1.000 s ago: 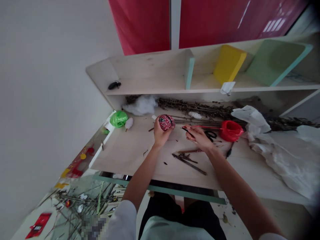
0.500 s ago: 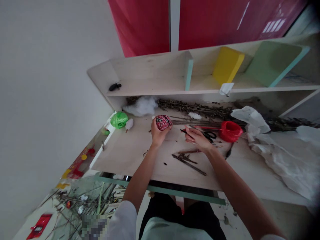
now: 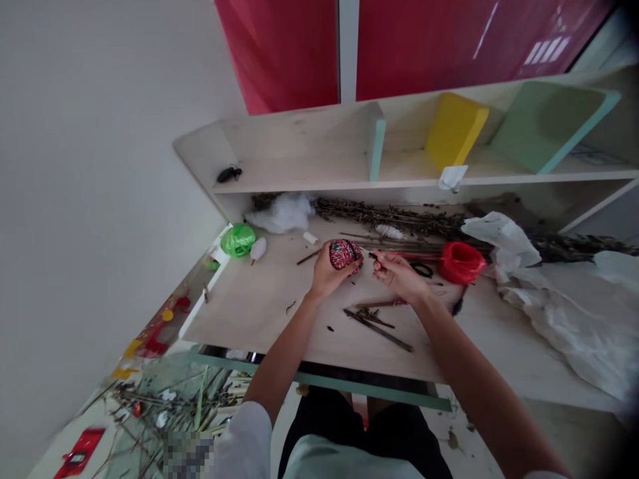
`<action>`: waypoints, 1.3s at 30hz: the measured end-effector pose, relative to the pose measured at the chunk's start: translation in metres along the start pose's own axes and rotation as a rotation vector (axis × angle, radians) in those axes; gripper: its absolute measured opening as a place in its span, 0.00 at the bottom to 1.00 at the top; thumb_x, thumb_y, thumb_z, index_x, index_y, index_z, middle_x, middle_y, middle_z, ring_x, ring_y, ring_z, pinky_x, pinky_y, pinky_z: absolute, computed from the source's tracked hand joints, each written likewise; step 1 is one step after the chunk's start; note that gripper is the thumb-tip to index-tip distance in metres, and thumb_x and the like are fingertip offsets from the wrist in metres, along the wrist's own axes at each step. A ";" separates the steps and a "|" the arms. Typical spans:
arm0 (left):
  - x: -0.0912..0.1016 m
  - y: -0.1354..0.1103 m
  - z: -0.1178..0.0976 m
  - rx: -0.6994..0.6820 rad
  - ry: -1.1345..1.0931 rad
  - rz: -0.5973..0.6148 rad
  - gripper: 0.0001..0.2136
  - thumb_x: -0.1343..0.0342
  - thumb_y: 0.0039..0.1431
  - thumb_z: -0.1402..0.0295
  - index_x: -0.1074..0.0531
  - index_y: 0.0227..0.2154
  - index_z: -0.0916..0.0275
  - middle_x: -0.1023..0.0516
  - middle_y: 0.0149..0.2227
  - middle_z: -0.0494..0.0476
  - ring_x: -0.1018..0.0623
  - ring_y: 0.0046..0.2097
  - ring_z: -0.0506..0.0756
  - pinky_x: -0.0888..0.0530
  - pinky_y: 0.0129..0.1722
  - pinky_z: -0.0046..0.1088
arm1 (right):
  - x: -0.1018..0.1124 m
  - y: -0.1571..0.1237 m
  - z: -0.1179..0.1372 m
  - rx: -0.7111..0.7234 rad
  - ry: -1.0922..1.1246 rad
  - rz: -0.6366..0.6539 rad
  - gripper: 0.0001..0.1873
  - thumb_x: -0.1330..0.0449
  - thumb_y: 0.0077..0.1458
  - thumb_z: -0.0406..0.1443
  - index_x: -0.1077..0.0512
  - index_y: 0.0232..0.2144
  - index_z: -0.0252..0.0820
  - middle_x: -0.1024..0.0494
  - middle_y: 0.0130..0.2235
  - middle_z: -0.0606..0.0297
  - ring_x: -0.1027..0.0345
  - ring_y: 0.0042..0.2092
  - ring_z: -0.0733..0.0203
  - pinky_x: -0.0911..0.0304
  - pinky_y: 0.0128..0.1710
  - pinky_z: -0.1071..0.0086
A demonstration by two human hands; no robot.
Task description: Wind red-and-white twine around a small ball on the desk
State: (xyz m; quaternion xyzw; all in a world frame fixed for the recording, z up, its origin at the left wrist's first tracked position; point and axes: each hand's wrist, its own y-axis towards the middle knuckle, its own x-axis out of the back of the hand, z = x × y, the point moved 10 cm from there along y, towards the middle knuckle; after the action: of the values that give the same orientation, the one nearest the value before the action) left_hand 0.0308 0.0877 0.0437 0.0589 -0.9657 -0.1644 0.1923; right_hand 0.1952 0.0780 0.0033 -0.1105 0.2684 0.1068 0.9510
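My left hand [image 3: 327, 274] is wrapped around a ball of red, white and dark yarn [image 3: 344, 254], held just above the desk. Close by on the right, my right hand [image 3: 399, 274] pinches a small, thin dark object [image 3: 373, 255]. A narrow pale line runs from its end to the ball's right side; whether this is a thread or a metal shaft I cannot tell. Behind my right hand lie black-handled scissors [image 3: 422, 269], partly hidden. A roll of red plastic string [image 3: 462, 262] sits to their right, with a strand reaching toward my right hand.
Dry twigs [image 3: 379, 326] lie on the desk [image 3: 239, 306] before me. White stuffing [image 3: 284, 214], a green string roll [image 3: 238, 240] and a bundle of stems [image 3: 394, 216] are along the back. White plastic sheeting [image 3: 559, 313] covers the right side, below a shelf [image 3: 299, 174].
My left hand has moved right with the yarn ball, uncovering a small white roll and a stick. The right hand has brought its thin dark object up close to the ball.
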 end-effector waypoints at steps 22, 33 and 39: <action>-0.019 -0.014 -0.043 -0.403 0.154 0.135 0.14 0.43 0.52 0.70 0.27 0.43 0.55 0.30 0.54 0.59 0.30 0.56 0.59 0.34 0.58 0.43 | -0.007 0.004 -0.008 0.058 -0.191 0.002 0.21 0.31 0.39 0.52 0.27 0.26 0.42 0.28 0.24 0.67 0.38 0.25 0.67 0.41 0.27 0.70; -0.018 -0.014 -0.042 -0.380 0.133 0.066 0.09 0.48 0.62 0.62 0.24 0.34 0.57 0.27 0.51 0.59 0.28 0.54 0.57 0.33 0.56 0.42 | -0.006 0.003 0.002 0.120 -0.110 -0.059 0.21 0.28 0.34 0.48 0.27 0.28 0.44 0.32 0.21 0.71 0.41 0.24 0.68 0.45 0.26 0.71; -0.018 -0.015 -0.040 -0.379 0.127 0.028 0.10 0.50 0.64 0.63 0.26 0.32 0.58 0.27 0.50 0.59 0.29 0.54 0.57 0.34 0.57 0.42 | -0.003 0.002 0.000 0.099 -0.059 -0.084 0.19 0.27 0.33 0.45 0.27 0.27 0.44 0.27 0.25 0.70 0.36 0.27 0.67 0.41 0.29 0.70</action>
State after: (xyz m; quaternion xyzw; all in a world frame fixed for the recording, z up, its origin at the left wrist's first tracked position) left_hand 0.0639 0.0646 0.0671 0.0186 -0.9041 -0.3364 0.2629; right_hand 0.1918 0.0794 0.0044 -0.0712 0.2406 0.0567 0.9663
